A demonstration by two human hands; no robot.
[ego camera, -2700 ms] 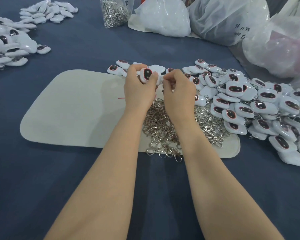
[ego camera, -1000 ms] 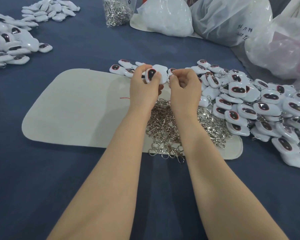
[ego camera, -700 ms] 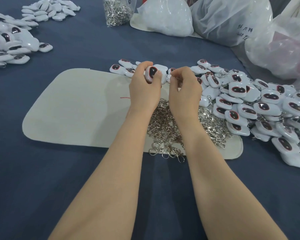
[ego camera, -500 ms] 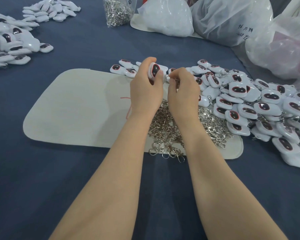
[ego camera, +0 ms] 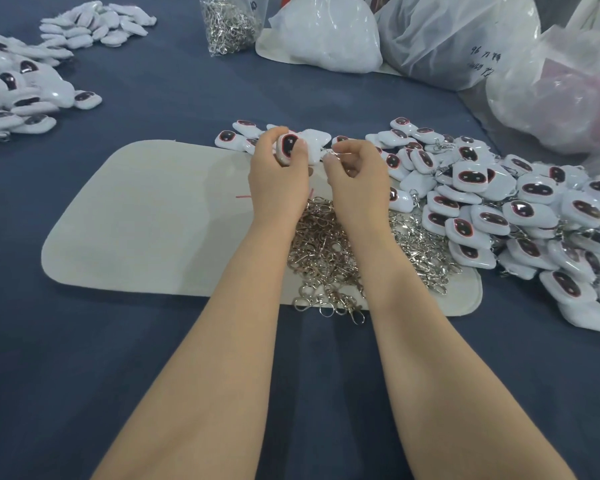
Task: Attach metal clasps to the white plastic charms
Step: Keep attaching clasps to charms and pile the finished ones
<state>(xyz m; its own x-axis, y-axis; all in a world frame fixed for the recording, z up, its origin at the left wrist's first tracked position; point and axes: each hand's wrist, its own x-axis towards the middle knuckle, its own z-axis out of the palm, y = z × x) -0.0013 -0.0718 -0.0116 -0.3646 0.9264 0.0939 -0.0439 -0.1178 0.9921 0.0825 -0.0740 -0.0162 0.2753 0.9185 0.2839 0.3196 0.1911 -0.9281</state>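
The one head-worn camera is looking forward and down over the blue tablecloth, facing away from the person's body. Both forearms are running in from the bottom edge (the wide lens is stretching them) to the left hand and right hand just above centre, so it is sitting close; the plastic bags are marking the far edge.

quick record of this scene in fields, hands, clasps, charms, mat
left hand: grips one white charm, dark face toward the camera
right hand: pinches a metal clasp beside that charm
loose clasps: heaped on the beige mat, partly under the forearms
charm pile: right of the mat, on blue cloth
bag of clasps: far side, upright
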